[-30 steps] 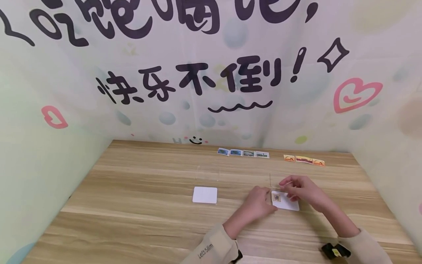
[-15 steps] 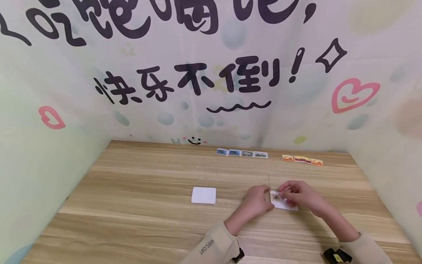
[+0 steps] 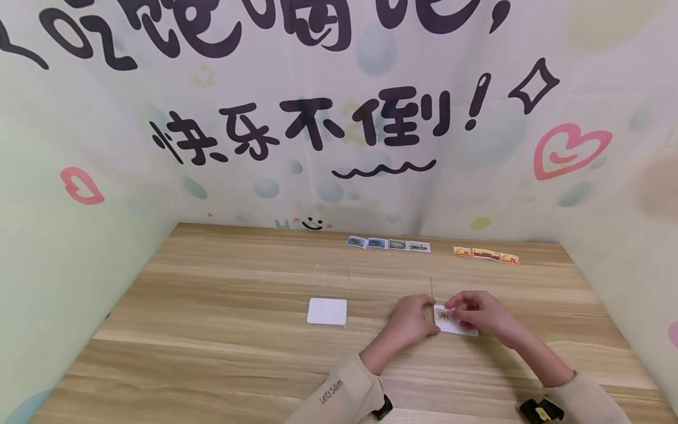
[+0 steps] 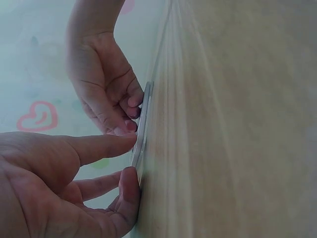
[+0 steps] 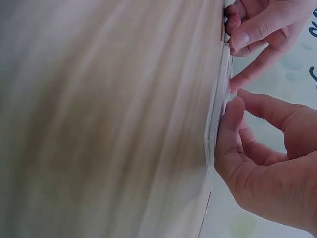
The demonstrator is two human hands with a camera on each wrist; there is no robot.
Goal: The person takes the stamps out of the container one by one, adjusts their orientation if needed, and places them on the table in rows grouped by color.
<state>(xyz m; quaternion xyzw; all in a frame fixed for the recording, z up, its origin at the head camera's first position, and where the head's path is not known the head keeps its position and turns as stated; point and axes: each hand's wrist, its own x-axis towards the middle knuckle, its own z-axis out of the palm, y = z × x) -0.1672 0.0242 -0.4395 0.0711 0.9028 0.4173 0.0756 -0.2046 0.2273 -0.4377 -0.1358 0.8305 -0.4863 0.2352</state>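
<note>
A small brown postage stamp (image 3: 442, 315) lies near the left end of a white card (image 3: 462, 330). At that end, thumb and index finger of my left hand (image 3: 411, 318) hold the card by its corners. My right hand (image 3: 487, 315) is bent over the card, thumb and index tips together at the stamp's right edge. In the left wrist view the card (image 4: 143, 116) shows edge-on, low over the tabletop (image 4: 223, 124). Seen from the right wrist, the right thumb rests against the card (image 5: 218, 114) and its index tip comes close to it.
To the left lies a second white card (image 3: 326, 311), with a clear plastic sheet (image 3: 332, 277) behind it. Blue and grey stamps (image 3: 388, 243) line the back of the wooden table (image 3: 212, 306); several orange-red stamps (image 3: 486, 255) lie to their right. A printed wall cloth (image 3: 254, 194) rises behind.
The right hand's fingertips have come left and down onto the brown stamp's edge. The left hand stays at the card's left end. The view shifts slightly.
</note>
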